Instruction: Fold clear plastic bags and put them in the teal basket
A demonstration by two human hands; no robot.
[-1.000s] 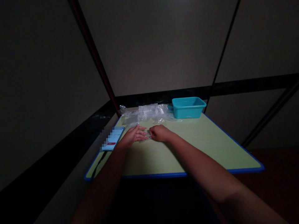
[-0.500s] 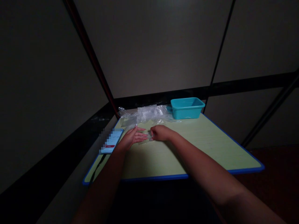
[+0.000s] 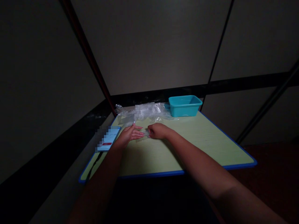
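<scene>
A small clear plastic piece (image 3: 146, 133) lies between my two hands, low over the table (image 3: 151, 158). My right hand (image 3: 157, 130) is closed, its fingers pinching the right end of that piece. With fingers stretched out and apart, my left hand (image 3: 130, 134) touches or nearly touches the left side of the piece. Clear plastic bags (image 3: 147, 111) are spread in a crumpled layer just beyond both hands.
A turquoise bin (image 3: 185, 107) stands at the back right of the table. A phone (image 3: 108, 139) with a lit screen is at the left edge, a dark strap (image 3: 95, 163) below it. Behind the table rises a dark panelled wall (image 3: 158, 46).
The whole view has shifted slightly, so everything appears a little further left and up. The hands keep nearly the same pose around the plastic piece.
</scene>
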